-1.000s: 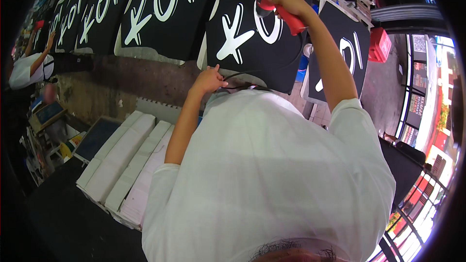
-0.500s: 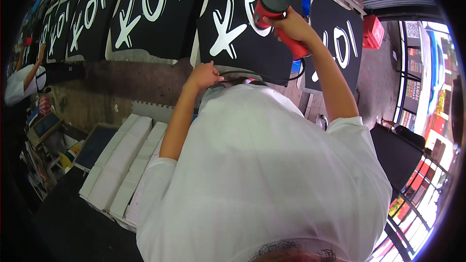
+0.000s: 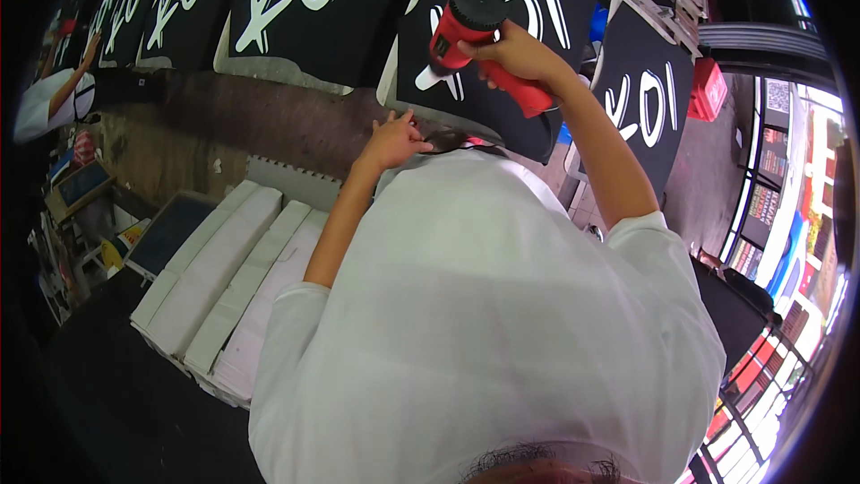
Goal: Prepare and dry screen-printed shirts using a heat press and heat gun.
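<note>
My right hand [image 3: 520, 58] grips the handle of a red heat gun [image 3: 452, 40] with a round black back end. Its nozzle points down, just above the white lettering on a black fabric panel [image 3: 528, 36]. Part of that lettering is hidden behind the gun. My left hand [image 3: 394, 141] is beside the panel's near-left corner, close to my body, with its fingers apart. A dark cord shows faintly near the panel's near edge; whether the left fingers touch it is unclear.
Similar lettered black panels [image 3: 309, 27] lie in a row to the left, and another panel [image 3: 645, 99] lies on the right. White boxes [image 3: 210, 269] stand behind my left arm. A co-worker [image 3: 63, 103] is at far left. A red container [image 3: 708, 90] stands at right.
The heat gun has moved left and nearer across the lettering, its body tilting more. My left hand has shifted slightly right and its fingers have spread. The whole view has turned slightly.
</note>
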A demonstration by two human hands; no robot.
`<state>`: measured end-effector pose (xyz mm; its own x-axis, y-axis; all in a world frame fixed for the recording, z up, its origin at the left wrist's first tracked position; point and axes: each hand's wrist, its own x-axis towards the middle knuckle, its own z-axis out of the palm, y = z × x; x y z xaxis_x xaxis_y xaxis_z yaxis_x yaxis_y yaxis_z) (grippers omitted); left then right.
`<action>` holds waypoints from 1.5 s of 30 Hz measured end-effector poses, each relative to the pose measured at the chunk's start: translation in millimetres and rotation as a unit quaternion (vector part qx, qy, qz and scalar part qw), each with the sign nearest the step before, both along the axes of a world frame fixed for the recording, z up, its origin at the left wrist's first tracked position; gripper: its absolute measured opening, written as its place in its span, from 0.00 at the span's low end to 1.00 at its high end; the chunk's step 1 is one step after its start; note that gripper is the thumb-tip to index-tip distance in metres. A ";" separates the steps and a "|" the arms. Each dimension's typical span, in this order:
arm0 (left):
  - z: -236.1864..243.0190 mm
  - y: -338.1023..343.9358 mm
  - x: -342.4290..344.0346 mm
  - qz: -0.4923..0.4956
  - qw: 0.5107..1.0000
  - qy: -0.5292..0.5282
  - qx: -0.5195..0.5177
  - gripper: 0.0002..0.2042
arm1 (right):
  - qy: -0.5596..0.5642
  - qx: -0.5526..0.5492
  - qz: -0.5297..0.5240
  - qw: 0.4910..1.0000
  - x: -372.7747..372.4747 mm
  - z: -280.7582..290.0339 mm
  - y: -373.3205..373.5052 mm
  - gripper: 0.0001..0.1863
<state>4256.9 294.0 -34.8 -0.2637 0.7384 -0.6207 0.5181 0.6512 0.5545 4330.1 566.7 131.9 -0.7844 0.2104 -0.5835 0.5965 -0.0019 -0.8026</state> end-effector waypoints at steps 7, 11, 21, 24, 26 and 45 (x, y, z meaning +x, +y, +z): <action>1.1 -14.3 0.9 0.001 0.999 -0.033 0.038 0.22 | -0.014 0.067 0.082 0.994 -15.8 -15.7 -34.4 0.50; 9.4 -10.0 4.5 0.006 0.996 -0.034 0.078 0.20 | -0.013 0.130 0.084 0.988 -6.7 -11.3 -31.8 0.50; 15.3 10.7 9.8 -0.012 0.989 -0.042 0.141 0.16 | -0.063 0.064 0.027 0.996 38.2 6.0 -11.8 0.45; 11.4 15.6 7.6 -0.004 0.987 -0.016 0.159 0.16 | -0.035 0.120 0.011 0.992 24.5 -2.4 -4.2 0.45; 8.3 17.9 3.8 0.001 0.989 -0.005 0.150 0.16 | -0.021 0.036 -0.003 0.999 9.9 -5.3 6.5 0.46; 9.4 23.6 8.2 0.020 0.993 0.017 0.115 0.18 | 0.068 0.127 -0.009 0.990 -92.9 -41.7 47.9 0.49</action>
